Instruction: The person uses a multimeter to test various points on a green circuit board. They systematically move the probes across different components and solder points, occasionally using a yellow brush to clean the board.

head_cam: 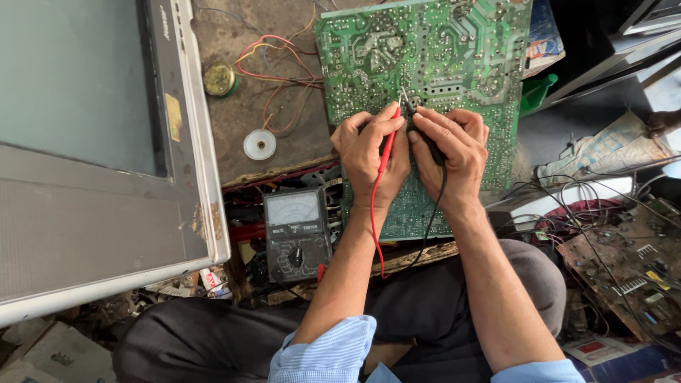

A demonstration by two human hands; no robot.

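Workbench — hands press probes onto circuit board.

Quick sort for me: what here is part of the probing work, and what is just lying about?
In use: left hand with red probe; right hand with black probe; green circuit board; analog meter.
Lying about: television set; white reel; brown board; green bottle.

Bare brown benchtop lies open left of the green circuit board, apart from a tangle of wires, a solder spool and a white reel. The television set walls off the far left; the analog multimeter blocks the near edge.
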